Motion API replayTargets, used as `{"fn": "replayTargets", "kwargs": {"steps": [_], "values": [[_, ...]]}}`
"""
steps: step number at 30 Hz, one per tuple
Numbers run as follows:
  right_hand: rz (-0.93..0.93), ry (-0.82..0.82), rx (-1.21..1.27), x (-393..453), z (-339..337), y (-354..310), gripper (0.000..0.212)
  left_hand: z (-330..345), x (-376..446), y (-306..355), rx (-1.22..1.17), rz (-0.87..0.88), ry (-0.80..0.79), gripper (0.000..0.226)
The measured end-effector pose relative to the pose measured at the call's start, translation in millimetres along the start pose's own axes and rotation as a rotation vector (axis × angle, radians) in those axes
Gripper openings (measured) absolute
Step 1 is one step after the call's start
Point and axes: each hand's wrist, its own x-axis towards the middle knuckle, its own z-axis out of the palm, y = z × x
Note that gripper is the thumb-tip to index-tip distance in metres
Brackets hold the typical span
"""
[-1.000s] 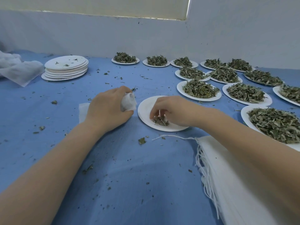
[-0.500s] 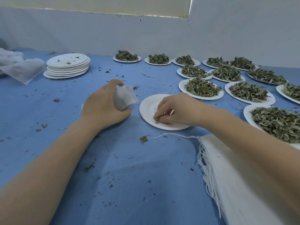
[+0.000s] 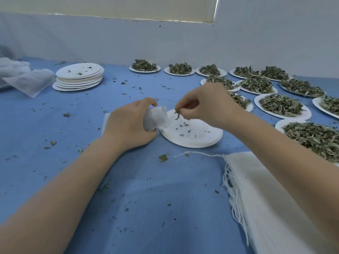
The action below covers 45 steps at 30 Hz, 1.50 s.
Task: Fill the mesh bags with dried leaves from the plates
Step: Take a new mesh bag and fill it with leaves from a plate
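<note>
Your right hand (image 3: 207,105) has lifted off the plate (image 3: 192,133), fingers pinching dried leaves (image 3: 177,113) just above it; your left hand (image 3: 128,123) still grips the mesh bag (image 3: 156,119) over the plate's left rim.

matt blue cloth (image 3: 165,198), white mesh bag (image 3: 156,119)

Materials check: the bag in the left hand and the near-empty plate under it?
Bag: thin white mesh or nonwoven fabric, matte; it crumples softly in the left hand. Plate: probably paper or pulp, matte white with a thin, flat rim.
</note>
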Motion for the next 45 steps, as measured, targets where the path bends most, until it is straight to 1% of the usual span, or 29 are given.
{"fn": "replayTargets", "kwargs": {"steps": [3,5,7,9,12,15,16,19,21,23,26,28,31,33,34,35,36,37,38,39,40,42,45], "values": [[-0.072,-0.046,-0.072,2.1,3.5,-16.4,0.019,1.0,0.4,7.5,-0.053,-0.001,0.027,0.052],[-0.096,-0.066,-0.058,3.5,6.3,-22.4,0.015,1.3,0.8,13.9,-0.126,-0.042,0.052,0.05],[-0.106,-0.043,0.041,4.2,7.4,-25.1,0.013,1.2,0.8,18.8,-0.227,-0.091,0.064,0.047],[-0.099,-0.01,0.167,4.9,6.1,-26.0,0.015,0.6,0.3,21.3,-0.346,-0.137,0.078,0.041],[-0.116,-0.085,0.232,7.2,-0.2,-24.9,0.023,-1.0,0.6,21.1,-0.471,-0.161,0.107,0.037],[-0.14,-0.156,0.186,11.5,-8.1,-25.6,0.025,-2.7,1.1,18.0,-0.473,-0.137,0.099,0.04],[-0.147,-0.148,0.171,12.9,-9.1,-26.1,0.025,-2.9,1.2,17.0,-0.461,-0.135,0.093,0.04],[-0.141,-0.051,0.208,16.2,-7.2,-28.5,0.019,-1.9,1.4,16.3,-0.442,-0.126,0.088,0.041],[-0.122,-0.033,0.227,16.8,-5.5,-30.9,0.017,-1.5,1.5,17.2,-0.46,-0.125,0.093,0.038],[-0.132,-0.074,0.176,17.4,-5.2,-32.1,0.024,-1.8,2.0,17.8,-0.484,-0.138,0.107,0.033],[-0.174,-0.143,0.047,19.0,-8.7,-31.8,0.037,-1.6,2.4,16.6,-0.525,-0.154,0.129,0.039],[-0.167,-0.169,0.071,18.9,-12.0,-28.9,0.046,-2.3,2.9,16.4,-0.551,-0.15,0.133,0.04],[-0.143,-0.097,0.213,15.7,-16.4,-24.1,0.052,-3.5,2.4,15.6,-0.562,-0.15,0.127,0.036],[-0.115,-0.023,0.269,12.7,-16.0,-16.7,0.051,-2.8,0.1,13.0,-0.578,-0.183,0.107,0.036],[-0.09,-0.008,0.227,11.0,-14.6,-11.8,0.045,-2.3,-1.4,10.8,-0.586,-0.206,0.093,0.037],[-0.045,-0.027,0.132,8.2,-12.4,-6.2,0.037,-1.4,-2.9,8.4,-0.586,-0.224,0.077,0.037],[0.028,-0.093,0.021,5.4,-9.2,0.3,0.035,-0.4,-4.3,5.7,-0.578,-0.236,0.06,0.038],[0.132,-0.193,-0.074,2.0,-4.9,6.3,0.053,0.6,-5.2,3.1,-0.568,-0.243,0.039,0.04],[0.228,-0.295,-0.143,-1.4,0.4,11.7,0.079,1.5,-5.9,1.1,-0.562,-0.253,0.016,0.044],[0.301,-0.371,-0.203,-4.6,6.5,14.7,0.101,2.4,-6.4,-0.6,-0.556,-0.267,-0.005,0.046],[0.345,-0.416,-0.26,-6.7,12.7,16.1,0.115,3.1,-6.9,-1.7,-0.547,-0.279,-0.021,0.047],[0.398,-0.439,-0.347,-8.4,23.1,21.5,0.132,3.6,-7.7,-2.2,-0.53,-0.297,-0.037,0.048],[0.446,-0.43,-0.333,-8.8,30.2,28.3,0.143,3.1,-7.8,-2.4,-0.544,-0.347,-0.035,0.042]]}}
